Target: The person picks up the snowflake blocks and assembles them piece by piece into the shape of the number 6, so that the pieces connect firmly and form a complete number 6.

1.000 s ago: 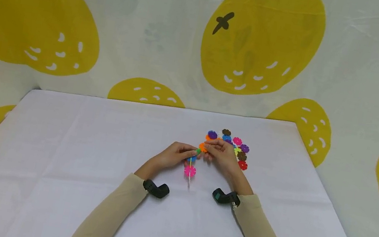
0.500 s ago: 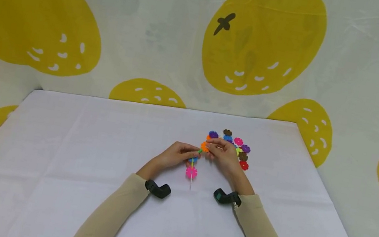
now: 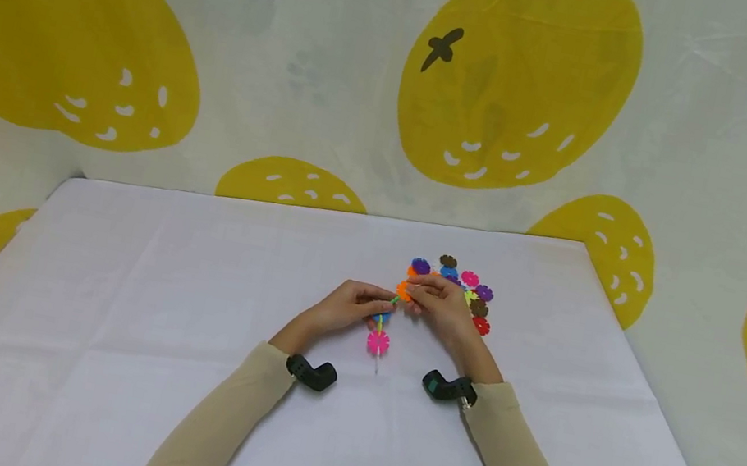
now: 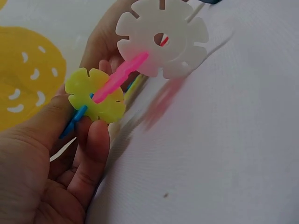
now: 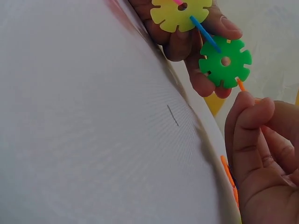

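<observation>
My left hand (image 3: 353, 304) pinches a green notched plastic disc (image 5: 236, 55), thumb on one side and fingers behind. That disc belongs to a chain of slotted discs: a blue one (image 5: 205, 35), a yellow one (image 4: 110, 111), a pink one (image 3: 378, 343) and a white one (image 4: 182, 49) hang toward the person. An orange disc (image 3: 402, 291) is pinched between thumb and fingers of my right hand (image 3: 443, 305). Its edge meets a notch of the green disc in the right wrist view; how deep it sits is hard to tell. Fingers cover most of the orange disc.
Just beyond the right hand lies a loose cluster of discs, among them a red one (image 3: 480, 327), a brown one (image 3: 448, 261) and a purple one (image 3: 484, 293). A white cloth covers the table (image 3: 179, 315). A patterned curtain (image 3: 341, 77) stands behind it.
The green disc has turned more edge-on in the head view. Both hands and the chain have shifted very slightly to the right, along with the camera view.
</observation>
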### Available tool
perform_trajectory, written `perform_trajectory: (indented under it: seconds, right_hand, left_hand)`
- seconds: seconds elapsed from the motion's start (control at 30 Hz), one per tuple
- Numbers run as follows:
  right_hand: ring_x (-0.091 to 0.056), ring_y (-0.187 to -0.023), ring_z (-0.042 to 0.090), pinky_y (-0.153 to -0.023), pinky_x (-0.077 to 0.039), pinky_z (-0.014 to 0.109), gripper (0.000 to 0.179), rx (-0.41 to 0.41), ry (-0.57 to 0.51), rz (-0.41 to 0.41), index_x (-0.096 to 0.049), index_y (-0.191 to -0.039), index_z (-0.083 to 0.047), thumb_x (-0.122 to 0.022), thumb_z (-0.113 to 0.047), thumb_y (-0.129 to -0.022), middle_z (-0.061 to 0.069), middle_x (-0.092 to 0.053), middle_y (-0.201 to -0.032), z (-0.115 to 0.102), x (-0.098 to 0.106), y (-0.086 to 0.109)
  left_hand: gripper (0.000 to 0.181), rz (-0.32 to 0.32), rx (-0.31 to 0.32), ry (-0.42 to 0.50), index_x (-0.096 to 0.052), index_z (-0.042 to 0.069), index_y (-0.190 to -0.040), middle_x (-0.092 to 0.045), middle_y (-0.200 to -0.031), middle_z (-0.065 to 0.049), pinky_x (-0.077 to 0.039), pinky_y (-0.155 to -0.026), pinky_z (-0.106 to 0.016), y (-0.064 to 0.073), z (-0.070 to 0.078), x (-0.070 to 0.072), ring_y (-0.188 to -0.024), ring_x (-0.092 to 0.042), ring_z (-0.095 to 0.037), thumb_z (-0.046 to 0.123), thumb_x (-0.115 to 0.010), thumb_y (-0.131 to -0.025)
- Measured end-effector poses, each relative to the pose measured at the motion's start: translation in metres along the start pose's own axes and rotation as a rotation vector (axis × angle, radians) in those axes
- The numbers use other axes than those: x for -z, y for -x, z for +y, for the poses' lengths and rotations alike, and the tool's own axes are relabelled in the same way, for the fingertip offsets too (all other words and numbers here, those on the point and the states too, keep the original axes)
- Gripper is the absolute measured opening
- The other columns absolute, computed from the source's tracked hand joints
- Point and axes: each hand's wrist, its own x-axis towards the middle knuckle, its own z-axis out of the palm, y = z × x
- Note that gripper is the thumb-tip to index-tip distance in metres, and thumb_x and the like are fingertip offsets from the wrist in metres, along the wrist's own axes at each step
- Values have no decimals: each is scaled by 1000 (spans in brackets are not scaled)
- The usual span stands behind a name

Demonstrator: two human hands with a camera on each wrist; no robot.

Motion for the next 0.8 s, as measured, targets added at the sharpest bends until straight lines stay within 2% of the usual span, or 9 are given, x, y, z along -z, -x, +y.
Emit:
perform_trajectory:
  seconds: [0.17,0.4,0.53,0.7,0.8]
  right_hand:
    - [-61,-62,12,-64,-53,21,21,6,5,-26,-58,-113,8,-61,-4,-95,3,-69,-86,1,-1,-1]
    - [-60,-61,10,-58,-49,20,15,73,-28,-43,-58,-108,5,-61,-2,-95,0,-68,-81,0,1,1]
    - [-58,-60,10,-59,-49,20,15,114,-25,-62,-59,-108,5,-61,-1,-94,0,-67,-80,0,2,2]
    - [-58,-61,10,-59,-49,20,11,98,24,-83,-62,-102,0,-65,-5,-93,0,-67,-79,1,3,2]
    - [-59,-60,9,-59,-50,20,8,75,19,-86,-63,-100,-1,-65,-4,-93,0,-69,-80,2,2,2]
  left_hand:
    - [33,-3,15,13,-64,-2,-124,-70,-113,-15,-51,-70,-21,0,2,0,-74,-60,-7,16,-61,-97]
    - [34,17,23,43,-63,-2,-126,-69,-112,-16,-52,-68,-22,-1,2,-2,-73,-60,-8,17,-61,-97]
    - [34,25,18,26,-62,-2,-126,-69,-113,-16,-52,-68,-23,-1,2,-3,-73,-60,-8,17,-61,-98]
    - [33,40,22,-18,-63,-2,-125,-69,-113,-15,-50,-67,-21,-1,2,-3,-74,-58,-6,17,-60,-98]
    - [33,44,16,-37,-63,-3,-124,-68,-115,-17,-49,-73,-21,3,8,-3,-80,-60,-7,17,-61,-98]
